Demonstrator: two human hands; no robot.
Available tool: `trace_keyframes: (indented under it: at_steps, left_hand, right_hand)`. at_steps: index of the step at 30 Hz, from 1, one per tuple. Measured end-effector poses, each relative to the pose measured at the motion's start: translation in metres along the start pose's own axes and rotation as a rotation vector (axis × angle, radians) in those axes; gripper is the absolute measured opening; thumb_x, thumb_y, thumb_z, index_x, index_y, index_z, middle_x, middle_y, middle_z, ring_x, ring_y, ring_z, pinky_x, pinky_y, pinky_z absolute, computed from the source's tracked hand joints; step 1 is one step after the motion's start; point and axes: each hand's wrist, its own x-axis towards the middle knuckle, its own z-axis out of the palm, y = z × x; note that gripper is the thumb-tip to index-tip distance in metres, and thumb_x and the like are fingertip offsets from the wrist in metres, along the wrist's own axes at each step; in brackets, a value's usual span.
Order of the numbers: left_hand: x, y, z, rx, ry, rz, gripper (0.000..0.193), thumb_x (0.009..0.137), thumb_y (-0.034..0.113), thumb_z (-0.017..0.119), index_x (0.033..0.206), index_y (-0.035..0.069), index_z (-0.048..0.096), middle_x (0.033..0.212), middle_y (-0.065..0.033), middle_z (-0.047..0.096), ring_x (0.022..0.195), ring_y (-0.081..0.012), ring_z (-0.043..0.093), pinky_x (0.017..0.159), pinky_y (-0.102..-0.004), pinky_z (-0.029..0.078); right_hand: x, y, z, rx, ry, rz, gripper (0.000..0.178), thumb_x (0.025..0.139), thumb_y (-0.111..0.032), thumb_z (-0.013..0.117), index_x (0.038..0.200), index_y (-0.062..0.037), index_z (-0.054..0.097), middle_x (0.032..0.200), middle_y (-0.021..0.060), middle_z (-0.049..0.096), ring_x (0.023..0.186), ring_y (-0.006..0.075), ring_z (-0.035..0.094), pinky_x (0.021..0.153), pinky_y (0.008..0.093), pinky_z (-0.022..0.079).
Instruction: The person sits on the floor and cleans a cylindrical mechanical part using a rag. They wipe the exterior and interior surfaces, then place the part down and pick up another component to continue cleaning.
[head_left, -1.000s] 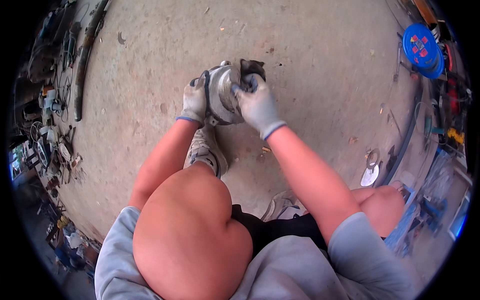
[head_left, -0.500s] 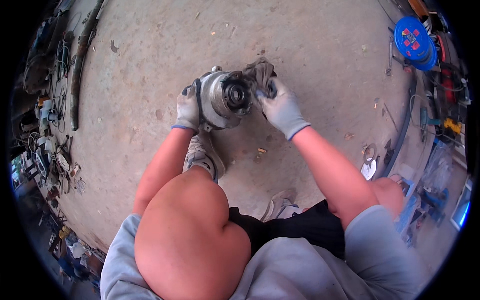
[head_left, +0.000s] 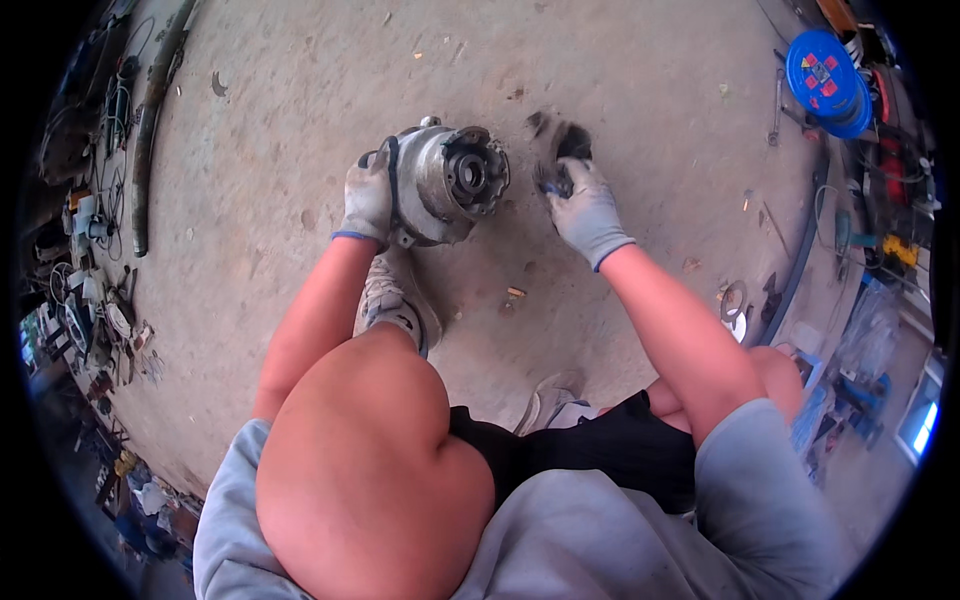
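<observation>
A grey cast-metal housing with a round bearing in its open right end is held above my shoe. My gloved left hand grips its left rim, the fingers partly hidden behind the dark edge. Off to the right of the housing, apart from it, my gloved right hand is closed on a dark, crumpled rag. Motion smears the rag's edges. Both gloves are greyish white with blue cuffs.
Beneath is a stained concrete floor. A long pipe and piled parts line the left side. Toward the right lie a blue reel, a wrench, a dark hose and a metal ring. My shoes stand below the housing.
My right hand and the rag have moved right, away from the housing's open end. The housing has turned slightly, with my left hand still gripping it.
</observation>
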Motion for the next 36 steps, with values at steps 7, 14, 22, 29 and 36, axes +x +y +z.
trace_keyframes:
  at_steps: [7,14,22,29,36]
  left_hand:
    - [-0.007,0.007,0.0,-0.069,0.01,-0.059,0.051,0.11,0.042,0.049,0.11,-0.001,0.076,0.101,-0.0235,0.076,0.097,-0.0394,0.072,0.086,-0.0445,0.054]
    - [-0.011,0.003,0.005,0.126,0.019,0.193,0.045,0.109,0.038,0.052,0.101,-0.001,0.074,0.096,-0.0211,0.076,0.091,-0.0415,0.07,0.08,-0.0469,0.053]
    - [0.001,-0.022,0.0,0.03,0.035,0.035,0.049,0.109,0.042,0.053,0.107,-0.002,0.075,0.099,-0.0247,0.075,0.093,-0.038,0.072,0.083,-0.0439,0.054]
    - [-0.015,-0.017,0.004,-0.128,0.031,-0.05,0.052,0.109,0.045,0.053,0.108,-0.002,0.075,0.099,-0.0232,0.076,0.092,-0.0333,0.073,0.083,-0.0421,0.054]
    - [-0.014,-0.005,0.002,-0.074,0.016,-0.05,0.05,0.109,0.043,0.053,0.104,-0.002,0.074,0.093,-0.0203,0.076,0.087,-0.0316,0.072,0.08,-0.0423,0.055]
  right_hand:
    - [-0.029,-0.063,0.033,0.32,-0.12,-0.138,0.038,0.086,-0.013,0.075,0.123,-0.0075,0.067,0.121,0.0216,0.065,0.107,0.0442,0.066,0.094,0.0503,0.056]
    - [0.0,0.023,0.013,-0.195,-0.406,-0.386,0.044,0.083,-0.008,0.075,0.126,-0.0069,0.065,0.121,0.0213,0.066,0.11,0.0445,0.065,0.096,0.0512,0.055]
    - [-0.03,-0.059,0.035,0.26,-0.094,-0.028,0.037,0.087,-0.013,0.078,0.12,-0.002,0.066,0.116,0.024,0.067,0.11,0.0428,0.066,0.095,0.0463,0.055]
    - [0.009,-0.036,0.012,0.223,-0.088,0.103,0.034,0.085,-0.01,0.078,0.117,-0.0016,0.069,0.117,0.0237,0.072,0.108,0.0395,0.071,0.095,0.0447,0.056]
    - [0.036,-0.059,0.029,0.295,-0.168,0.311,0.046,0.084,-0.022,0.082,0.121,0.0006,0.066,0.118,0.0265,0.073,0.113,0.0406,0.071,0.097,0.0448,0.055]
